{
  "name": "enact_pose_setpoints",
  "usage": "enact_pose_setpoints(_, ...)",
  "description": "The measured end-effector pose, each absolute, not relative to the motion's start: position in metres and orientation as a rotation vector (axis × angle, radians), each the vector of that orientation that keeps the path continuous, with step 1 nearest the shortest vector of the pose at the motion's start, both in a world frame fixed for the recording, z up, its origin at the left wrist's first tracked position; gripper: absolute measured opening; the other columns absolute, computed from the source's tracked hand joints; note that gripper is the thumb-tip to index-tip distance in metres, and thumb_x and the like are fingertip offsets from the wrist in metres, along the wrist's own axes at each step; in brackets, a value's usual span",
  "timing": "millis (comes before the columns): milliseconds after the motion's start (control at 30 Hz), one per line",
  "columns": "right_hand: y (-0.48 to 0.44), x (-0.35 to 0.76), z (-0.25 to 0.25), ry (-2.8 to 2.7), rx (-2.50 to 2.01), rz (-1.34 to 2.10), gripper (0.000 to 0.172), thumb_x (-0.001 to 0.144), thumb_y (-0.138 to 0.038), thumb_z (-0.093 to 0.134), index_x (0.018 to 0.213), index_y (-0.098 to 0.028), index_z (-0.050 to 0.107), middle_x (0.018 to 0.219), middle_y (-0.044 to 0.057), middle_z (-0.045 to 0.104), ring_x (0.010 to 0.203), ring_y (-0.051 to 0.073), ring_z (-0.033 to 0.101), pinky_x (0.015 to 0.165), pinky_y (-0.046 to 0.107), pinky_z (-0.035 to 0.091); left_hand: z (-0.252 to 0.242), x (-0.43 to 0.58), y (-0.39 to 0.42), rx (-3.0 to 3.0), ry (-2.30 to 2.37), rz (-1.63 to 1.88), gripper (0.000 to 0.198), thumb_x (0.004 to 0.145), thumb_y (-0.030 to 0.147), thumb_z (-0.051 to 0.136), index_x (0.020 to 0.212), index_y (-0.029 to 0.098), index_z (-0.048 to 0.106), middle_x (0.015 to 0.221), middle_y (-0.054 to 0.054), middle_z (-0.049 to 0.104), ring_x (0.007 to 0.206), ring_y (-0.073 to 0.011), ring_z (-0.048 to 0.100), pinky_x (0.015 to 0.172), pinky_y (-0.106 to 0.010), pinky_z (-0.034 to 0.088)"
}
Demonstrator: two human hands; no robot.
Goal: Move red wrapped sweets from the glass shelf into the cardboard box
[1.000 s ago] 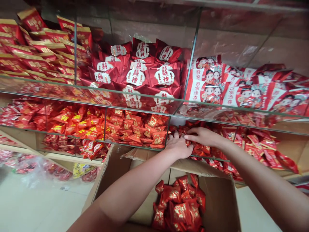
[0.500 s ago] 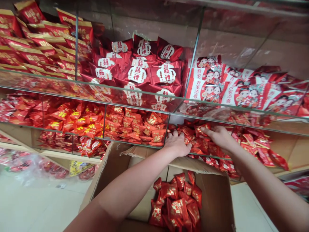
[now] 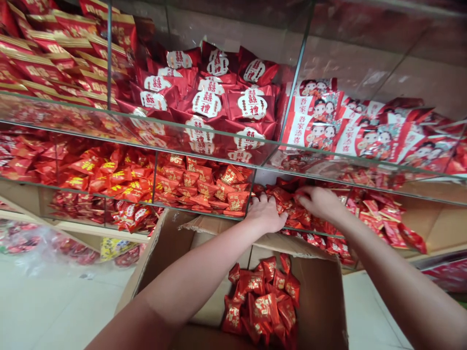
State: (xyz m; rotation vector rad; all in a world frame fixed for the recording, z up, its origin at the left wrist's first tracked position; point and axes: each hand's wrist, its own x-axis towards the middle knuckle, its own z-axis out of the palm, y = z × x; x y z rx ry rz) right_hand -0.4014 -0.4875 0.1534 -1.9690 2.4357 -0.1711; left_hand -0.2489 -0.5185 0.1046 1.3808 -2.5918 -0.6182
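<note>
My left hand (image 3: 265,214) rests at the front glass edge of a lower shelf compartment, its fingers spread and its thumb pointing right. Beside it lies a pile of small red wrapped packets (image 3: 282,197). To the right, my right hand (image 3: 321,201) reaches into the same pile, with fingers bent and pinched at a red packet; its fingertips are partly hidden. Below my arms stands an open cardboard box (image 3: 324,296). More red packets with gold print (image 3: 262,304) lie heaped in it.
Above, a glass shelf (image 3: 226,138) holds larger red bags (image 3: 204,99) and red-white bags with cartoon figures (image 3: 321,129). Glass dividers (image 3: 297,73) separate the compartments. Left of my hands are more red packets (image 3: 197,182). Plastic-wrapped goods (image 3: 32,243) sit near the pale floor (image 3: 65,301).
My right hand has shifted slightly left and its fingers have bent further into the packets. My left hand stays at the glass edge. The whole view has shifted slightly.
</note>
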Motion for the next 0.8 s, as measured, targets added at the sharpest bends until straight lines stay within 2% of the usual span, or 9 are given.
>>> enact_pose_setpoints(100, -0.506, -0.384, 0.159, 2.337, -2.114, 0.025, 0.032, 0.081, -0.038, 0.041, 0.097, -0.02, 0.063, 0.1, 0.01, 0.065, 0.092, 0.026, 0.058, 0.077, 0.034, 0.043, 0.105, -0.249, -0.519, 1.381, -2.601, -0.583, 0.065, 0.074, 0.06, 0.029, 0.125, 0.021, 0.037, 0.134, -0.01, 0.033, 0.117, -0.0321, 0.033, 0.09, -0.042, 0.034)
enact_pose_setpoints(200, -0.537, -0.359, 0.156, 2.221, -2.202, 0.081, 0.033, 0.084, -0.028, 0.036, 0.101, -0.015, 0.061, 0.105, 0.013, 0.063, 0.093, 0.024, 0.058, 0.076, 0.031, 0.042, 0.106, -0.249, -0.519, 1.375, -2.607, -0.582, 0.065, 0.074, 0.06, 0.029, 0.124, 0.02, 0.037, 0.133, -0.011, 0.033, 0.117, -0.0325, 0.033, 0.09, -0.042, 0.035)
enact_pose_setpoints(333, -0.578, -0.336, 0.14, 2.072, -2.177, 0.171, 0.026, 0.073, -0.033, 0.054, 0.091, -0.016, 0.063, 0.096, 0.01, 0.065, 0.083, 0.022, 0.06, 0.064, 0.026, 0.043, 0.107, -0.247, -0.518, 1.384, -2.624, -0.589, 0.065, 0.073, 0.06, 0.029, 0.124, 0.02, 0.036, 0.132, -0.012, 0.034, 0.118, -0.0329, 0.03, 0.091, -0.044, 0.032)
enact_pose_setpoints(467, -0.599, -0.336, 0.127, 2.035, -2.114, 0.205, 0.032, 0.062, -0.029, 0.066, 0.089, -0.013, 0.063, 0.086, 0.009, 0.067, 0.071, 0.019, 0.061, 0.055, 0.023, 0.043, 0.108, -0.245, -0.518, 1.381, -2.615, -0.586, 0.064, 0.073, 0.057, 0.033, 0.126, 0.022, 0.032, 0.131, -0.012, 0.035, 0.117, -0.0322, 0.031, 0.091, -0.043, 0.032)
enact_pose_setpoints(567, -0.604, -0.344, 0.126, 1.998, -2.13, 0.16, 0.034, 0.061, -0.026, 0.066, 0.093, -0.014, 0.062, 0.091, 0.008, 0.066, 0.074, 0.018, 0.06, 0.059, 0.023, 0.043, 0.108, -0.246, -0.519, 1.369, -2.612, -0.564, 0.065, 0.073, 0.057, 0.032, 0.127, 0.021, 0.032, 0.13, -0.012, 0.035, 0.114, -0.0329, 0.034, 0.09, -0.045, 0.034)
enact_pose_setpoints(700, -0.602, -0.354, 0.129, 1.988, -2.182, 0.005, 0.028, 0.078, -0.029, 0.05, 0.103, -0.02, 0.057, 0.107, 0.006, 0.062, 0.09, 0.017, 0.057, 0.076, 0.024, 0.042, 0.107, -0.248, -0.519, 1.38, -2.619, -0.556, 0.063, 0.074, 0.058, 0.03, 0.123, 0.02, 0.038, 0.13, -0.011, 0.035, 0.112, -0.0319, 0.036, 0.088, -0.044, 0.036)
enact_pose_setpoints(800, -0.599, -0.351, 0.132, 2.087, -2.157, -0.126, 0.032, 0.086, -0.028, 0.033, 0.109, -0.017, 0.054, 0.113, 0.009, 0.058, 0.099, 0.02, 0.053, 0.085, 0.028, 0.038, 0.107, -0.248, -0.519, 1.388, -2.621, -0.565, 0.062, 0.074, 0.059, 0.028, 0.122, 0.02, 0.04, 0.131, -0.011, 0.035, 0.113, -0.0317, 0.035, 0.088, -0.044, 0.035)
